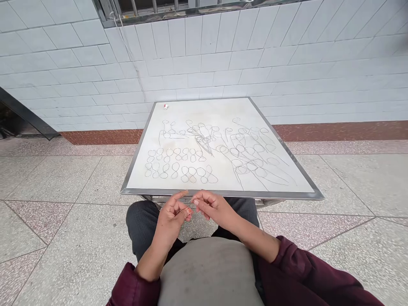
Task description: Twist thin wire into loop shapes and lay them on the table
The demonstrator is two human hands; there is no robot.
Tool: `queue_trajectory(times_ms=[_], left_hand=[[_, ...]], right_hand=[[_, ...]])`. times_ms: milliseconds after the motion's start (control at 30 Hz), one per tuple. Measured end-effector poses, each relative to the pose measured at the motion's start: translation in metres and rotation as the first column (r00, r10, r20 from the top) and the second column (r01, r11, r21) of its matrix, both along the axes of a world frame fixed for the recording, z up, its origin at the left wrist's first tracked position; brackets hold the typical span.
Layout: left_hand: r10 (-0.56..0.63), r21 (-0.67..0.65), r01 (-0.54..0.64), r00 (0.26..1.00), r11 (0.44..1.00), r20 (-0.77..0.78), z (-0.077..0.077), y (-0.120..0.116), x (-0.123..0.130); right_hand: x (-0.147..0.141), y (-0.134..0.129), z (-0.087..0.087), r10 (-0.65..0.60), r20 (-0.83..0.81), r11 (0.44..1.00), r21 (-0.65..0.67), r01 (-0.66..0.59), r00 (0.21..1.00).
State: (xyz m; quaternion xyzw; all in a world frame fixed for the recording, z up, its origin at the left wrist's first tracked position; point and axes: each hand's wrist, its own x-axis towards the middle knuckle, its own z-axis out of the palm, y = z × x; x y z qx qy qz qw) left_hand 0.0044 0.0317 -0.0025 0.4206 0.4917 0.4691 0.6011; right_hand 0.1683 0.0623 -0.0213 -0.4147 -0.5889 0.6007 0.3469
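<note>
My left hand (174, 216) pinches a thin wire (191, 218) between thumb and fingers, with its index finger stretched out. Close on its right, my right hand (214, 207) is closed in a pinch on the same fine wire; its exact shape is too small to make out. Both hands are held above my lap, just short of the near edge of a white-topped table (204, 109). On the tabletop lie figure-eight wire pieces (175, 170) in rough rows at the left. A bundle of looped wires (205, 140) lies in the middle, and long wires with round loops (255, 159) spread over the right.
A small red and white object (166, 107) sits at the table's far left corner. The table has a metal rim (223, 194). Behind it stands a tiled wall (197, 68) with a barred window above. My knees (143, 225) reach under the near edge.
</note>
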Motion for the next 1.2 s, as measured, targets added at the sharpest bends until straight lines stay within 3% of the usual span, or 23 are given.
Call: queue_trajectory(times_ms=[267,467,600,700,833,933,1200], left_hand=[[-0.094,0.034,0.101,0.984,0.994,-0.152,-0.004,0.005,-0.01],[-0.102,0.027,0.107,0.983,0.994,-0.151,0.006,0.014,-0.016],[-0.031,0.065,0.034,0.998,0.997,-0.047,0.008,0.014,-0.02],[0.043,0.022,-0.045,0.996,0.999,0.084,-0.002,0.009,-0.015],[0.214,-0.026,-0.214,0.953,0.977,0.215,-0.018,0.004,0.0],[0.313,-0.017,-0.321,0.91,0.947,0.272,-0.018,0.004,0.009],[0.298,0.024,-0.319,0.907,0.947,0.297,-0.008,-0.002,0.009]], right_hand=[[0.005,0.001,0.005,-0.009,0.064,0.987,0.162,-0.002,0.998],[-0.001,0.002,0.001,-0.093,-0.045,0.996,-0.004,0.093,0.995],[-0.003,0.003,0.001,-0.174,-0.14,0.984,-0.07,0.165,0.975],[-0.005,0.004,0.001,-0.234,-0.256,0.969,-0.137,0.205,0.938],[-0.012,0.001,-0.001,-0.233,-0.357,0.965,-0.198,0.17,0.905],[-0.017,-0.004,-0.003,-0.228,-0.37,0.962,-0.229,0.15,0.9],[-0.024,-0.01,-0.005,-0.241,-0.362,0.954,-0.261,0.15,0.901]])
